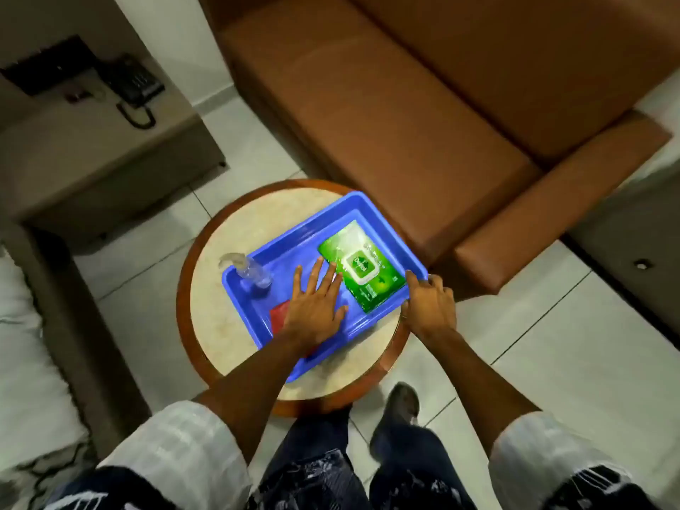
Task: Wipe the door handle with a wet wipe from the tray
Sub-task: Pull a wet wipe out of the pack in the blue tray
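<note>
A blue plastic tray (294, 241) sits on a small round table (228, 230). In its right half lies a green wet-wipe pack (371, 285) with a white flip lid. My left hand (316, 303) hovers flat over the tray's middle, fingers spread, fingertips just left of the pack, holding nothing. My right hand (428, 303) is at the tray's right rim, fingers curled beside the pack's right edge; I cannot tell whether they grip the rim. No door handle is in view.
A clear small bottle (250, 272) stands in the tray's left corner, and a red item (279, 314) lies partly under my left hand. A brown sofa (404, 123) is behind the table. A desk with a black telephone (132, 82) stands at the left.
</note>
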`<state>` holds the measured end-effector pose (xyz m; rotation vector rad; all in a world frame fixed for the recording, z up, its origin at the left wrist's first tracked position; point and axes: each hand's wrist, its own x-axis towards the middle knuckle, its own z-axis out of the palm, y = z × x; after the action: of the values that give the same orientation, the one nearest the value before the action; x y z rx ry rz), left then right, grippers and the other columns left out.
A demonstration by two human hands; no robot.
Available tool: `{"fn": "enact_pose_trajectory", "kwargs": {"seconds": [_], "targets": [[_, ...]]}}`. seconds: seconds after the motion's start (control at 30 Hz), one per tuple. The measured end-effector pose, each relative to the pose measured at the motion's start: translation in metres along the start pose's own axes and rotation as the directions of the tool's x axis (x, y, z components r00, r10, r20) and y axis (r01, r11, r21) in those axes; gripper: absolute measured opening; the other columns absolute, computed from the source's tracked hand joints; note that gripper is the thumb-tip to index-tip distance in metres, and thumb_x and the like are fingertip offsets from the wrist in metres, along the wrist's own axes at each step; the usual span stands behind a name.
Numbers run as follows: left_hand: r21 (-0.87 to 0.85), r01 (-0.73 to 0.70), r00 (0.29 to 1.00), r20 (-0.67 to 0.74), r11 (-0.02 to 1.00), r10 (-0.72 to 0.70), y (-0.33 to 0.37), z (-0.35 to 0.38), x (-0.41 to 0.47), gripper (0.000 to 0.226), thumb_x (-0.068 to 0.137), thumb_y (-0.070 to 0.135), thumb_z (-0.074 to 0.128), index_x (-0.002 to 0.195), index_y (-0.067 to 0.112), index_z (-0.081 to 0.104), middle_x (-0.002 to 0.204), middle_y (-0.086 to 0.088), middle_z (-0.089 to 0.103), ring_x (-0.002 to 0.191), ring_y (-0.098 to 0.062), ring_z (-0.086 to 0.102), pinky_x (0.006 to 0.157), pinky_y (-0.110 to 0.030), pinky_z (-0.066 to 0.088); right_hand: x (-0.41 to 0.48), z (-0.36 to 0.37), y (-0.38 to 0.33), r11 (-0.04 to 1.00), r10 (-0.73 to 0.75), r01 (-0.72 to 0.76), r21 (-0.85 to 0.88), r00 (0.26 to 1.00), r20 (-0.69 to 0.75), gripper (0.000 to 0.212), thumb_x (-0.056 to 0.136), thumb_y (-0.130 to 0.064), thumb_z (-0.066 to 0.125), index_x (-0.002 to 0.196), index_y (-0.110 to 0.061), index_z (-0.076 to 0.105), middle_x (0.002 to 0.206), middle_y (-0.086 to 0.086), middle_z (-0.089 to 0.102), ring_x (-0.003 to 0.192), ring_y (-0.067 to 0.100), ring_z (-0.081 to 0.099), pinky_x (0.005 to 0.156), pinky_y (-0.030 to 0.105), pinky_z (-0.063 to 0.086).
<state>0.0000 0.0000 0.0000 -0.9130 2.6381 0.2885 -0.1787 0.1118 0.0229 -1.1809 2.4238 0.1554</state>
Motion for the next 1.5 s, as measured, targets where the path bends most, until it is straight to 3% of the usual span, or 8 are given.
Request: {"fn": "enact_pose_trajectory", "kwargs": {"seconds": [0.17,0.4,0.57,0.97,1.17,1.3,1.4,1.5], "targets": [[0.053,0.005,0.990,0.140,0.999,-0.013,-0.005,0.056,0.045,0.066,0.095,0.046,0.037,0.151,0.018,0.017,0.163,-0.008,0.004,0.148,-0.033,-0.010,0.116,-0.063,-0.002,0.059,0.048,-0.031,0.998,-0.061,0.060,0.016,0.997,0.056,0.024,0.092,-0.014,0.051,0.112,-0.004,0.055,0.109,0.018,0.067,0.116,0.035,0.053,0.084,0.044,0.049],[-0.028,0.036,0.988,0.154,0.999,-0.031,-0.015,0.094,0.092,0.067,0.094,0.029,0.040,0.152,0.022,0.007,0.163,-0.005,-0.001,0.148,-0.031,-0.011,0.116,-0.060,-0.004,0.135,0.073,-0.052,0.989,-0.131,0.126,0.082,0.989,0.067,0.046,0.093,-0.034,0.055,0.127,-0.004,0.047,0.132,0.019,0.050,0.125,0.036,0.044,0.096,0.047,0.042],[-0.007,-0.022,0.980,0.197,1.000,0.022,-0.027,0.099,0.092,0.083,0.090,0.023,0.050,0.151,0.027,-0.005,0.162,-0.006,-0.010,0.147,-0.034,-0.016,0.116,-0.061,-0.004,0.148,0.079,-0.057,0.986,-0.166,0.166,0.022,0.986,0.001,0.065,0.085,-0.054,0.058,0.123,-0.002,0.050,0.128,0.019,0.053,0.120,0.036,0.048,0.093,0.046,0.043],[0.038,-0.074,0.954,0.292,0.997,0.060,-0.032,0.096,0.094,0.087,0.089,0.022,0.051,0.150,0.029,-0.010,0.160,-0.008,-0.019,0.144,-0.036,-0.024,0.113,-0.063,-0.013,0.154,0.079,-0.064,0.967,-0.253,0.253,-0.008,0.967,-0.023,0.056,0.079,-0.051,0.063,0.103,-0.001,0.065,0.114,0.020,0.062,0.105,0.038,0.057,0.083,0.042,0.048],[0.036,-0.069,0.960,0.274,0.997,0.056,-0.031,0.096,0.095,0.082,0.091,0.025,0.051,0.151,0.028,-0.004,0.161,-0.007,-0.015,0.145,-0.035,-0.021,0.114,-0.063,-0.010,0.150,0.063,-0.044,0.948,-0.176,0.178,0.264,0.984,-0.032,0.041,0.084,-0.047,0.056,0.095,-0.008,0.068,0.092,0.019,0.069,0.089,0.042,0.063,0.069,0.039,0.048],[-0.030,-0.041,0.977,0.206,0.999,0.046,-0.027,0.104,0.091,0.075,0.094,0.028,0.048,0.152,0.026,0.000,0.162,-0.007,-0.011,0.147,-0.033,-0.016,0.115,-0.062,-0.007,0.147,0.055,-0.029,0.958,-0.215,0.256,0.133,0.941,-0.260,0.033,0.090,-0.014,0.052,0.122,-0.008,0.057,0.120,0.020,0.058,0.109,0.038,0.053,0.085,0.045,0.043],[-0.052,-0.028,0.985,0.167,0.998,0.036,-0.026,0.106,0.090,0.076,0.092,0.027,0.050,0.152,0.025,0.004,0.163,-0.007,-0.008,0.148,-0.032,-0.012,0.115,-0.061,-0.006,0.147,0.052,-0.030,0.941,-0.332,0.336,-0.036,0.900,-0.283,0.030,0.079,-0.003,0.057,0.108,-0.008,0.061,0.140,0.021,0.045,0.129,0.040,0.040,0.096,0.048,0.035],[-0.065,-0.022,0.992,0.126,0.998,0.030,-0.027,0.106,0.090,0.071,0.092,0.027,0.049,0.151,0.025,0.011,0.163,-0.007,-0.002,0.149,-0.032,-0.008,0.116,-0.061,-0.005,0.149,0.057,-0.035,0.916,-0.399,0.381,-0.126,0.899,-0.180,0.013,0.080,-0.010,0.061,0.088,-0.008,0.070,0.159,0.016,0.022,0.146,0.036,0.016,0.110,0.052,0.022]]}}
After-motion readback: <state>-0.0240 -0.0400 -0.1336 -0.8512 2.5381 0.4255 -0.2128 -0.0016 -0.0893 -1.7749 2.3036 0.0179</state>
